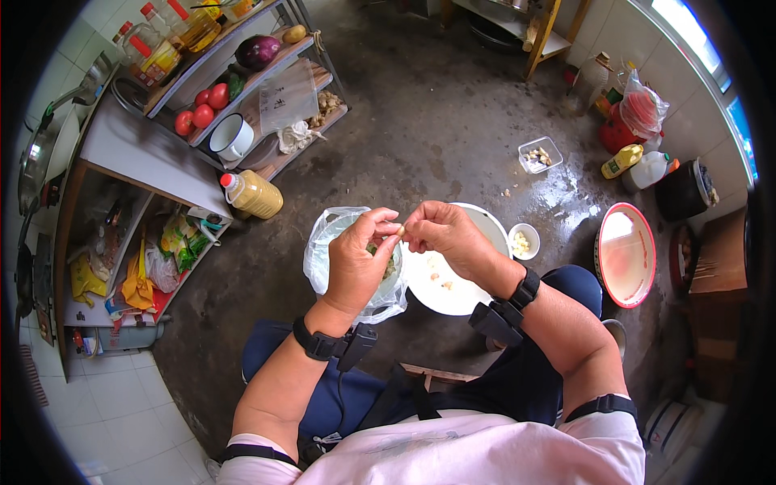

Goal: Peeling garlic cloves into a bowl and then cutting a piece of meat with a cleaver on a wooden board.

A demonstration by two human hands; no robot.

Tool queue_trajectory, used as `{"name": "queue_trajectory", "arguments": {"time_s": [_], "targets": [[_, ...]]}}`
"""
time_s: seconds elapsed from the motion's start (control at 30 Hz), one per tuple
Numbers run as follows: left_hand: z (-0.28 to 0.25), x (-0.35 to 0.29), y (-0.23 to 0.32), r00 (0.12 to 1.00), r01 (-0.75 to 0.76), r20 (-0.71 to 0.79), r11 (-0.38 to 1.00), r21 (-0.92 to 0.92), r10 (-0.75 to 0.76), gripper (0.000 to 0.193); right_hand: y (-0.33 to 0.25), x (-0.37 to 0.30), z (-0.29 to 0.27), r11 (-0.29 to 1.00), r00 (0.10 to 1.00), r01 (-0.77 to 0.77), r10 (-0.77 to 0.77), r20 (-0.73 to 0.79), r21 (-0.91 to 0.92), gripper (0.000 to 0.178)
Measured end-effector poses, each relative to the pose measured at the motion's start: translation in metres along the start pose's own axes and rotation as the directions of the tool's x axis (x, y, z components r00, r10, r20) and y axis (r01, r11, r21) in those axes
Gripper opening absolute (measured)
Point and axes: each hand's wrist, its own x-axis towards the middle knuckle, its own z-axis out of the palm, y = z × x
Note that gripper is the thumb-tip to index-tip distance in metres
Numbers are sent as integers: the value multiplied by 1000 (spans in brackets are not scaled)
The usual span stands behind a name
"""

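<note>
Both hands meet over the gap between a plastic bag and a white basin. My left hand (360, 250) is closed, thumb and fingers pinching a small pale garlic clove (400, 230). The fingertips of my right hand (444, 234) are pinched at the same clove from the other side. Under my left hand stands the translucent plastic bag (323, 242), its greenish contents partly hidden. Beneath my right hand sits the white basin (440, 299), with a few small brownish cloves on its bottom. Just right of it, a small white bowl (513, 232) holds peeled cloves.
A clear tray (529, 167) with pieces lies farther out on the wet floor. To the right are a red-rimmed basin (600, 255) and several bottles. An oil jug (257, 196) stands beside the shelf (174, 162) at left. A low wooden stool (436, 373) shows between my legs.
</note>
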Motion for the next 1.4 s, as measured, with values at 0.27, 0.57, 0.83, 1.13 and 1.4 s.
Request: {"name": "queue_trajectory", "arguments": {"time_s": [0.27, 0.57, 0.83, 1.13, 1.4], "targets": [[0, -1, 1, 1000, -21, -11, 1000, 23, 22, 31, -2, 0, -1, 999, 999, -41, 41, 1, 16, 9], [1, -1, 1, 999, -29, -19, 1000, 8, 29, 31, 2, 1, -3, 994, 999, -43, 41, 22, 104, 11], [1, -1, -1, 999, -21, -25, 1000, 8, 21, 32, 2, 1, -3, 993, 998, -48, 44, 34, 107, 11], [0, 1, -3, 999, -5, -50, 1000, 4, 5, 31, -5, -3, 6, 946, 982, 186, -188, 19, -266, 12], [0, 0, -3, 999, 29, -37, 999, -30, -30, 30, 2, -2, 9, 856, 921, 373, -388, 30, -359, 6]]}}
